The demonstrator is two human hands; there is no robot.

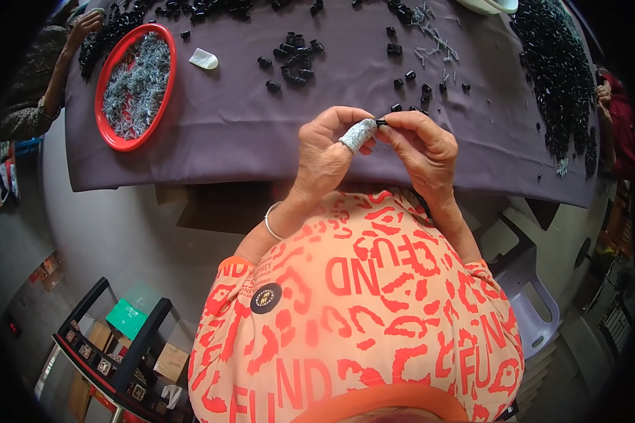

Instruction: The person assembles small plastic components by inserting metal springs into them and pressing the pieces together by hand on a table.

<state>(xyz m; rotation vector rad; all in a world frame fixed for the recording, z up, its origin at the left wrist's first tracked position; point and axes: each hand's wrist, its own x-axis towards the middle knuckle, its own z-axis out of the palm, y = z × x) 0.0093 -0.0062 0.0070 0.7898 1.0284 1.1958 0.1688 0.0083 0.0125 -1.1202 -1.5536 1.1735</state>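
Observation:
Just above the near edge of the cloth, my left hand (320, 149) and my right hand (427, 144) meet with their fingertips together. Pinched between them is a small black cylindrical part (381, 123). A grey speckled finger sleeve (360, 134) wraps my left thumb. The right thumb and index finger close on the part's right side; the fingertips hide much of it. Several loose black caps (410, 75) lie just beyond my right hand. A cluster of black caps (296, 60) sits farther off, in the middle of the purple cloth (240, 106).
A red oval basin (125, 145) of clear plastic pieces stands left, beside a white finger-shaped piece (204, 58). Thin clear sticks (430, 35) lie scattered far right of centre. A heap of black parts (554, 77) covers the right side. Other people's hands (86, 27) show at both sides.

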